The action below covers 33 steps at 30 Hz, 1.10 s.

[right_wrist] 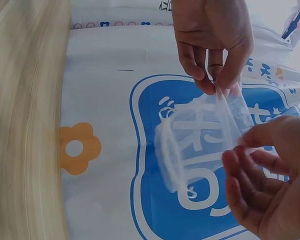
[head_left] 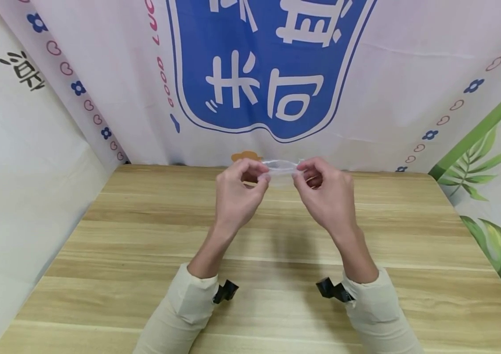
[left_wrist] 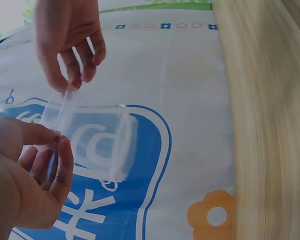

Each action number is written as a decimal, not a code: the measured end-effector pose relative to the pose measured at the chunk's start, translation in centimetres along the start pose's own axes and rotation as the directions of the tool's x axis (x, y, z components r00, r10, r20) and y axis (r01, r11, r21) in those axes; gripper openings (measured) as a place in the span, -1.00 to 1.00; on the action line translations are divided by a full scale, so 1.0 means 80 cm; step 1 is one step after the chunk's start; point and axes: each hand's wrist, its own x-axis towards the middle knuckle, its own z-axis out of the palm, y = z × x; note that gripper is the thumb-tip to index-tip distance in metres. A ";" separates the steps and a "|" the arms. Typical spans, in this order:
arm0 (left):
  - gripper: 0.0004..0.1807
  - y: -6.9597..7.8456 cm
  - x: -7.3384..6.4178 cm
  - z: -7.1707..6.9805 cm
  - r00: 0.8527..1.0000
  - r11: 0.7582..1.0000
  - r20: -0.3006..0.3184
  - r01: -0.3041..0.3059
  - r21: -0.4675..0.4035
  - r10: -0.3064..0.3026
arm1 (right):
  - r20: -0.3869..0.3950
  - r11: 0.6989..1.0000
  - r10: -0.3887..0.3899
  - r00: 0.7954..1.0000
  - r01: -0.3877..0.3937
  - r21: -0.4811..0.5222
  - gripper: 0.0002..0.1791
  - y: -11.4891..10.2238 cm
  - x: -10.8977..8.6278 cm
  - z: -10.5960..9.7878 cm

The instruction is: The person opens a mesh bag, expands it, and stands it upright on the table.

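A clear plastic bag (head_left: pixel 282 168) is stretched between the two hands, above the far part of the table. My left hand (head_left: pixel 240 191) pinches its upper edge on the left with thumb and fingertips. On the other side my right hand (head_left: pixel 328 191) pinches the same edge. Between the hands the edges part in a narrow gap. Both wrist views show the bag hanging down, with a soft white bundle (left_wrist: pixel 124 145) at its lower end. Small white loops (right_wrist: pixel 191 193) stick out at the bundle's corners in the right wrist view.
The wood-grain table (head_left: pixel 277 305) spreads below the forearms. A white cloth (head_left: pixel 383 98) with a blue printed panel hangs behind its far edge. Printed cloths also stand at the left and right sides. Each sleeve carries a small black camera mount (head_left: pixel 225 291).
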 end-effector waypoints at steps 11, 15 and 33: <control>-0.89 -0.007 0.005 0.000 0.992 0.999 -0.117 -0.041 0.036 0.045 | -0.033 0.991 -0.091 0.995 0.094 0.095 -0.92 -0.005 -0.003 0.004; -0.87 -0.008 0.008 -0.002 0.990 0.998 -0.137 -0.018 0.052 0.025 | -0.040 0.991 -0.090 0.995 0.094 0.098 -0.94 -0.005 -0.002 0.004; -0.91 -0.003 0.003 -0.001 0.999 0.998 0.052 -0.015 0.059 0.012 | -0.026 1.000 0.009 1.000 -0.010 -0.025 -0.84 -0.004 -0.001 0.002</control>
